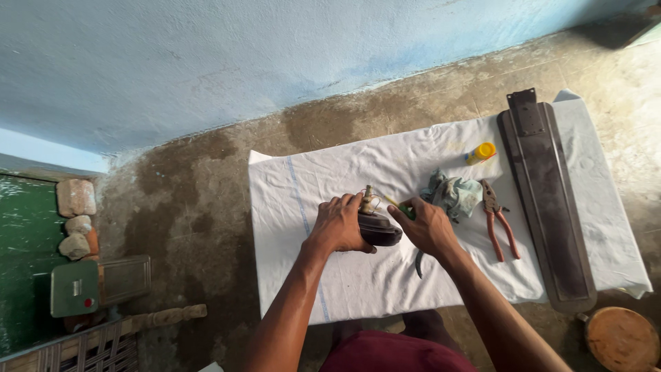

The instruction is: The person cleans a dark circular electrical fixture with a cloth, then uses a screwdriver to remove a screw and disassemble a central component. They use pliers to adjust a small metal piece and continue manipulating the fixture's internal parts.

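Left hand [339, 224] clamped on dark rounded motor part [379, 229] at white cloth's [358, 275] middle, right hand [428, 226] closed around green-handled screwdriver [401, 207] beside it, red pliers [497, 219] nearby.

A white cloth [358, 289] covers the stained concrete floor [206, 207]. On it lie a long dark fan blade [547, 200], red-handled pliers [497, 219], a crumpled greenish rag [454, 194] and a yellow-capped bottle [480, 153]. Stones [74, 220] and a green metal box [76, 288] sit left; a round wooden disc [622, 339] lies bottom right.
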